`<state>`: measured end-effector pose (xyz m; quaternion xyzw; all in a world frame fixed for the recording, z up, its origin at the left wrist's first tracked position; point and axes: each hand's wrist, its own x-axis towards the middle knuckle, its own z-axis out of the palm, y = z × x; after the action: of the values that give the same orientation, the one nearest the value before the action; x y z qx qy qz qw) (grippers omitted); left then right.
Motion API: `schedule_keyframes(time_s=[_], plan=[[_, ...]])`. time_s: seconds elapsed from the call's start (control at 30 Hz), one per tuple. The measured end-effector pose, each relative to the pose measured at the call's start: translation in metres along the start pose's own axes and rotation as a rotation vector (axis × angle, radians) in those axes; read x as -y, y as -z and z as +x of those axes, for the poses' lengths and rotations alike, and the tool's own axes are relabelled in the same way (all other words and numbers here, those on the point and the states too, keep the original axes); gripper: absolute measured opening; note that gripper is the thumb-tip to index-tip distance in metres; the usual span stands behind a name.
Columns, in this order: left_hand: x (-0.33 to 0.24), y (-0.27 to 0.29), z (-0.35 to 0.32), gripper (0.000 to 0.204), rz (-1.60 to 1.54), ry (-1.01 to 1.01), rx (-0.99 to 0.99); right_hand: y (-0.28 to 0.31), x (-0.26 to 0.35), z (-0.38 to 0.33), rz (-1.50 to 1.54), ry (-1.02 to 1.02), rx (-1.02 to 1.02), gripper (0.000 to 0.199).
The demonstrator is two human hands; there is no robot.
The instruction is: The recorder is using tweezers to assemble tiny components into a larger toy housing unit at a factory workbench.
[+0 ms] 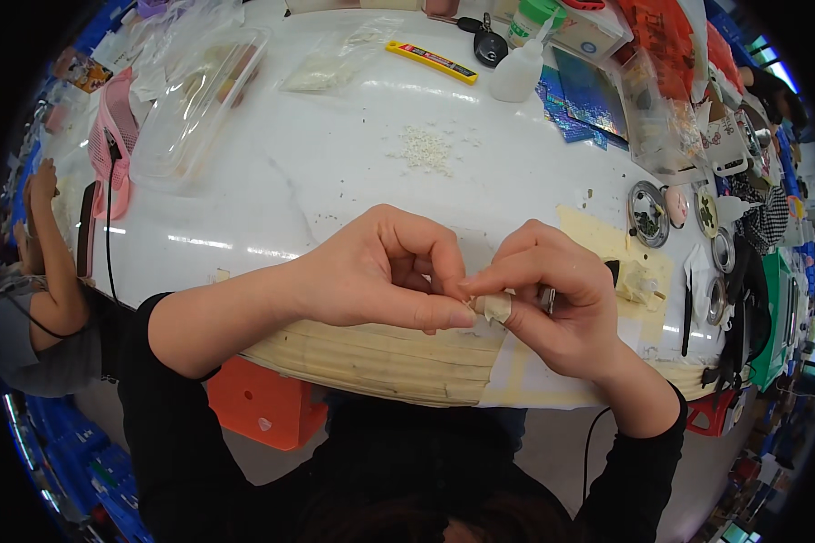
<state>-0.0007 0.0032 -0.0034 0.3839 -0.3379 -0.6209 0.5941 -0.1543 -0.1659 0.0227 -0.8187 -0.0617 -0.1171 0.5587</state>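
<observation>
The left hand point(385, 271) and right hand point(581, 282) meet, each grip pinched narrow; what the fingertips hold is too small to tell. Pale tape point(496, 308) sits at the right thumb's tip. Beyond the grip, small white pieces point(425, 150) lie scattered on the bench point(326, 154), a yellow cutter point(431, 61) farther off.

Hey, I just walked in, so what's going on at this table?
A person sits working with both bare hands. The left hand and right hand meet at the fingertips over the near edge of the table; whatever is between them is too small to make out. Pale tape wraps a right-hand digit, apparently the thumb. Beyond the hands lies a loose pile of tiny white pieces, with a yellow cutter farther back.
</observation>
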Motion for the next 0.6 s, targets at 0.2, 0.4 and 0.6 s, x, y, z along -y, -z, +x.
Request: schedule_keyframes(time_s=[0.2, 0.4, 0.6], plan=[[-0.0044, 0.0002, 0.0026, 0.009, 0.403, -0.187, -0.271, -0.0044, -0.0025, 0.0004, -0.164, -0.052, -0.111, 0.019], [-0.0002, -0.0026, 0.0022, 0.008, 0.666, -0.358, -0.324, -0.0062, -0.0034, 0.0003, -0.249, -0.067, -0.111, 0.02], [0.0012, -0.003, 0.0022, 0.008, 0.741, -0.394, -0.319, -0.006, -0.0061, 0.0001, -0.258, -0.055, -0.09, 0.02]])
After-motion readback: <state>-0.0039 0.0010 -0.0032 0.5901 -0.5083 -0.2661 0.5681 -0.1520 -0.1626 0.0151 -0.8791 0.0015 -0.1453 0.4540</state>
